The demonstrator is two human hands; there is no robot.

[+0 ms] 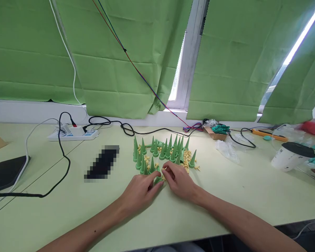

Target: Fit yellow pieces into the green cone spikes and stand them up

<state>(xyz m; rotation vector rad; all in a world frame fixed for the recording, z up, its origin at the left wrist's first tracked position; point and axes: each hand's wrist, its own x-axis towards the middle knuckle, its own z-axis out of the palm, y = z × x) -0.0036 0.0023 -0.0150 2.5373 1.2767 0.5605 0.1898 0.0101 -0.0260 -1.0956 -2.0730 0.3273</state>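
Green cones [152,166] are standing on the desk [173,217] around frame centre, most long axes running vertical, tips pointing up. Just below them, left hand [141,187] is pinching a green piece [158,179] between narrowed fingers; they're hiding its axis. Right hand [182,182] is working right beside it, fingertips bunched; can't tell if they're gripping anything. Yellow bits [187,158] are lying among the cones.
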